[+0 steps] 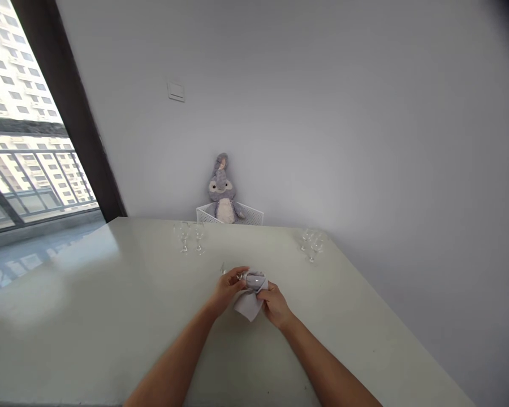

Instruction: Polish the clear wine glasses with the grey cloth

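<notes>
A stemmed glass point(255, 280) lies sideways between my hands, a little above the table; its foot points left. My left hand point(231, 284) is closed around the stem, close to the bowl. A light grey cloth point(249, 306) wraps the bowl, and one corner hangs down below it. My right hand point(274, 302) pinches this cloth at the bowl's right side. How far the cloth reaches inside the glass, I cannot tell.
Two stemmed glasses point(198, 233) stand at the table's back left, and more clear glasses point(315, 246) at the back right. The pale table point(110, 316) meets a grey wall. Behind its far edge, a plush toy point(225, 210) sits in a white basket point(253, 214).
</notes>
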The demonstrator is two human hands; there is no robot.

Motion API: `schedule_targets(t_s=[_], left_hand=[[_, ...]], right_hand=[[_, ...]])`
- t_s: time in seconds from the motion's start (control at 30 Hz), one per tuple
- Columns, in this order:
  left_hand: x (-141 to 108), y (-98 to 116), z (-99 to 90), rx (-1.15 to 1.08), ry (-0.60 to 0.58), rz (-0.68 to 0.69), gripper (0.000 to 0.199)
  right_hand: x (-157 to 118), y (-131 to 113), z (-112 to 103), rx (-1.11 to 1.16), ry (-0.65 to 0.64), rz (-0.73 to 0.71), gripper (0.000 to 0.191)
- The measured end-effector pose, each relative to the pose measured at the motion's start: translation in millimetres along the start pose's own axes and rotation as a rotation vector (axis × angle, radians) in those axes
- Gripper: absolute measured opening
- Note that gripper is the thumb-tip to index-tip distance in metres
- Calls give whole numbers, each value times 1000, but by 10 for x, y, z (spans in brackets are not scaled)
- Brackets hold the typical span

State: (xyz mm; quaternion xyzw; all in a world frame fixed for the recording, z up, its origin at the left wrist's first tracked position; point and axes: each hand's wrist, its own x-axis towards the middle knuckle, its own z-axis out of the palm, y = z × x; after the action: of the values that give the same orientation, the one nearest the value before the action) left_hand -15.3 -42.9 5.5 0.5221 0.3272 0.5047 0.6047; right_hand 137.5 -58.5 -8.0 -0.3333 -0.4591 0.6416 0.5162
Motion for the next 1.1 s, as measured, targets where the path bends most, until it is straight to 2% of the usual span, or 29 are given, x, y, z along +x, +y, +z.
schedule_targets(t_s=[0.17, 0.27, 0.37, 0.43, 0.5, 0.6, 0.7, 0.83, 0.9, 0.97, 1.1], left_hand=[[33, -45, -22, 2, 25, -57, 40], [64, -66, -60, 130, 67, -52, 44], [67, -52, -95, 205, 62, 7, 42], [47, -31, -93, 195, -22, 35, 44], [20, -19, -66, 147, -98, 54, 56], [-5, -29, -6, 83, -107, 60, 59], [6, -46, 13, 152, -58, 28, 55], [51, -59, -41, 229, -17, -18, 50], [60, -61, -63, 270, -8, -38, 49], [49, -48, -57, 297, 0, -39, 50], [-1, 13, 20, 206, -78, 21, 53]], right_hand=[[-89, -99, -4, -658, -99, -315, 47], [-139, -143, 32, -847, -142, -361, 54], [-124, -148, 57, -701, -122, -288, 47], [-80, -138, 41, -467, -56, -195, 36], [-34, -120, 4, -187, -16, -64, 29], [3, -79, -38, 103, -46, 84, 35], [-16, -37, -14, 32, -36, 41, 38], [-92, -29, 73, -493, 4, -215, 36], [-117, -34, 102, -653, -7, -309, 33], [-112, -28, 108, -603, -4, -262, 28], [-40, 2, 63, -99, 35, -27, 34]])
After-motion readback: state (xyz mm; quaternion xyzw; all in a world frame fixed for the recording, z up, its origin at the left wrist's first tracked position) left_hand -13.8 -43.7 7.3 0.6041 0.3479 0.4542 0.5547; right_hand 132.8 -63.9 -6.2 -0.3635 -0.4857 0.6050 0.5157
